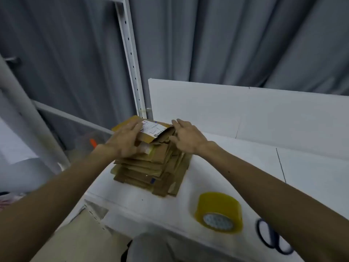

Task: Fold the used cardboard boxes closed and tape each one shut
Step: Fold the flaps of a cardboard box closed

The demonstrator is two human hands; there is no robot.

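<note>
Stack (151,167) sits uneven. Left hand (124,140) pinches top box (153,132); right hand (187,138) spread open against its right side. Risk: lifting drags lower boxes askew.

Nothing you can actually read here, the print on the white shipping label (154,129) stuck to your top box (162,137) is just blur.
</note>
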